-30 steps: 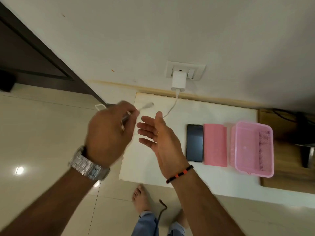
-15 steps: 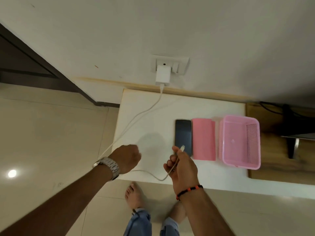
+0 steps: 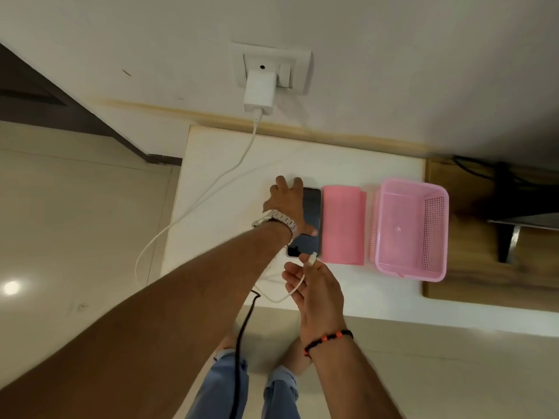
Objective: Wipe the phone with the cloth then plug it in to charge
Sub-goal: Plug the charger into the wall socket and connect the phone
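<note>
You are bringing the cable's connector [image 3: 313, 257] up to the near end of the phone [image 3: 313, 220], so the step in hand looks like plugging in. Your right hand [image 3: 314, 287] is pinching the white plug between thumb and fingers [image 3: 292, 275], its tip pointing at the phone's bottom edge, just short of it. Your left hand [image 3: 287, 204] is resting spread over the phone's far left portion, fingers splayed and pressing flat, gripping nothing. The phone is lying flat on the white surface [image 3: 217, 182], directly under those left fingers, and just beyond the right ones.

To do this well, keep the left hand pinning the phone so the glossy slab is not sliding on the smooth top, line the plug square with the port, and push straight, not at an angle. The port itself is too small to make out here.

The charging cable [image 3: 193, 210] is thin, white and limp, looping off the surface edge from the boxy white adapter [image 3: 259, 91] in the wall socket. Just right of the phone, the folded pink cloth [image 3: 343, 223] is looking soft and matte. Beyond it, the pink basket [image 3: 408, 189] is rigid plastic with perforated walls.
</note>
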